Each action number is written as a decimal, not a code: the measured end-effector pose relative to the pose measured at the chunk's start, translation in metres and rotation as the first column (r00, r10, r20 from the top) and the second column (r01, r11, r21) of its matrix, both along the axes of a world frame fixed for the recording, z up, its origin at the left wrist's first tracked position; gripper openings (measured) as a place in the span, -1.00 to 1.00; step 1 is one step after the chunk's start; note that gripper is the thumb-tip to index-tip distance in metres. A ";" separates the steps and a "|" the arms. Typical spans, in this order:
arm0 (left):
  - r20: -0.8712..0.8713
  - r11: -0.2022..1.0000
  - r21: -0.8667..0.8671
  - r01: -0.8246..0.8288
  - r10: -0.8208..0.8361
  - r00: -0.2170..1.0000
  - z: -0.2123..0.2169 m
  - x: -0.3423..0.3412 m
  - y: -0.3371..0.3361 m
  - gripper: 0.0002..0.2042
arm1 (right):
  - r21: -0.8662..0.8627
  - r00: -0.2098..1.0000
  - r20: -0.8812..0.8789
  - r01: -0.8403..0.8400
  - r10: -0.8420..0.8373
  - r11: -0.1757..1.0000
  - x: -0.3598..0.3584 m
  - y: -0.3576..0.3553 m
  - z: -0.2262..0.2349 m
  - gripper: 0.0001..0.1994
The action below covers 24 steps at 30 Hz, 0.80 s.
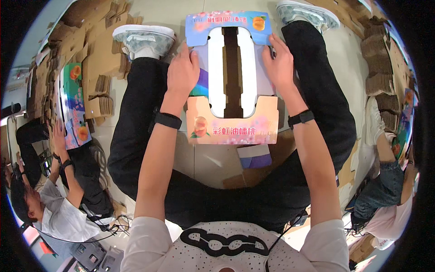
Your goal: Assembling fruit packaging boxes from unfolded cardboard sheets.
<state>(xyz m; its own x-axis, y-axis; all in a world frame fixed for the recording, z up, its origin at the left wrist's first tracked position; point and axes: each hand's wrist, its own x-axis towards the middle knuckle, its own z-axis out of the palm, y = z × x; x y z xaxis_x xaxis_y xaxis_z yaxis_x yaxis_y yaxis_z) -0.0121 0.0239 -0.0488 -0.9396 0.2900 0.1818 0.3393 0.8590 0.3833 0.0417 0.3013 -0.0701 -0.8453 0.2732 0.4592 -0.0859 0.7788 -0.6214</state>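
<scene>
A printed cardboard fruit box (pixel 233 134) sits between my knees, its end panels blue at the far side and peach-orange at the near side. White flaps lie along its top, with a long dark slot between them showing the brown inside. My left hand (pixel 183 72) grips the box's left side, fingers along the far left corner. On the right side, my right hand (pixel 278 63) grips it the same way, fingertips by the far blue panel. The fingers' undersides are hidden against the sides.
Stacks of flat brown cardboard (pixel 104 59) lie at the left, with more stacked cardboard (pixel 378 50) at the right. A purple-and-white printed piece (pixel 254 156) lies below the box. At the left, a co-worker handles a similar box (pixel 74 106); another person sits at the right.
</scene>
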 end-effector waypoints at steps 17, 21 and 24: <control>0.295 0.975 0.159 -0.152 0.100 0.950 0.034 0.020 -0.023 -0.22 | -0.184 0.964 0.227 -0.097 0.139 0.978 0.028 0.002 0.019 -0.15; 0.535 0.951 0.249 -0.181 0.021 0.845 0.043 0.057 -0.048 -0.19 | -0.527 0.845 0.466 0.029 0.261 0.849 0.043 0.017 0.052 -0.03; 0.614 0.917 0.349 -0.194 -0.067 0.787 0.034 0.090 -0.061 -0.21 | -0.767 0.834 0.435 0.146 0.339 0.625 0.058 0.026 0.077 -0.06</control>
